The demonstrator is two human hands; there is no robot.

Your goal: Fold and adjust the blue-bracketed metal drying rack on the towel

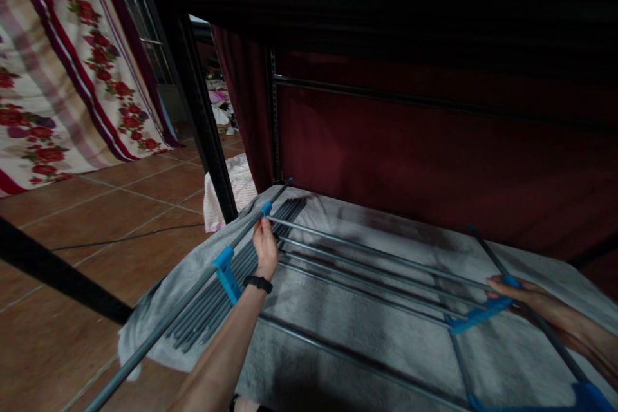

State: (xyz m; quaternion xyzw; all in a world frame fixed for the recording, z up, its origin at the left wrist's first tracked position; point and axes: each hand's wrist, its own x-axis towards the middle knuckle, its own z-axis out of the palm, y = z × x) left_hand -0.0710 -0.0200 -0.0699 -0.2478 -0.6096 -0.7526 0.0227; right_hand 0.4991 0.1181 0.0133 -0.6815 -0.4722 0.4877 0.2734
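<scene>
A rack frame of grey metal tubes with blue plastic connectors spans both hands. My left hand (265, 244), with a black band at its wrist, is closed on the left end of a long crosswise tube (367, 246), just below a blue connector (266, 208) on the left side pole (181, 302). My right hand (535, 299) is closed around the same tube's right end, beside a blue bracket (480, 317); some of its fingers are hidden. Lower crosswise tubes run into that bracket. Another blue bracket (226, 273) hangs from the left pole, near my left forearm.
Several loose grey tubes (217, 299) lie side by side on a grey blanket (333, 296). Black metal posts (205, 116) and a dark overhead beam surround this surface. A dark red cloth (410, 148) hangs behind. Floral curtain (72, 77) and tiled floor (130, 206) are at left.
</scene>
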